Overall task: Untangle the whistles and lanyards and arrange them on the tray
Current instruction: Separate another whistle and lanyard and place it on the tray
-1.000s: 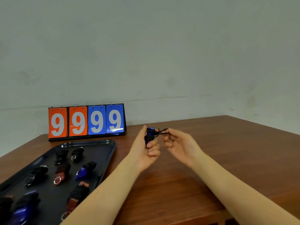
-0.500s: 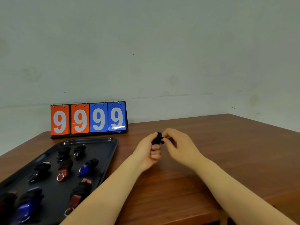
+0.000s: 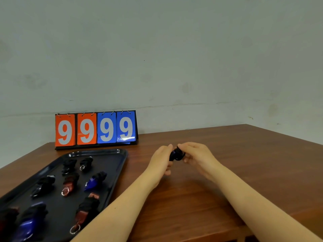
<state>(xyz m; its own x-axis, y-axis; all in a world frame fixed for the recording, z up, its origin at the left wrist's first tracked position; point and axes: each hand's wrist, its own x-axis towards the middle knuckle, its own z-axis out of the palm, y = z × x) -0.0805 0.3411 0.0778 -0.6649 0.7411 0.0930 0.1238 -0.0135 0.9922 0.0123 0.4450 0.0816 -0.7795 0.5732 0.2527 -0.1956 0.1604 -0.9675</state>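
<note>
Above the middle of the wooden table, my left hand [image 3: 161, 158] and my right hand [image 3: 197, 157] meet around a small blue whistle [image 3: 175, 153] with a black lanyard wound on it. Both hands pinch it, fingertips close together; most of the whistle is hidden by fingers. To the left lies a black tray [image 3: 120, 165] holding several whistles wrapped in black lanyards: a blue one [image 3: 93, 182], a dark red one [image 3: 70, 183], another dark red one [image 3: 85, 212] and a blue one [image 3: 30, 222] near the front.
A flip scoreboard [image 3: 95, 129] reading 9999 stands at the table's back edge behind the tray. The grey wall rises behind it. The table's right edge [image 3: 286, 137] runs diagonally at the far right.
The loose lanyard loop that stuck out to the right a second ago is now gathered against the whistle. My hands have closed in on each other around it.
</note>
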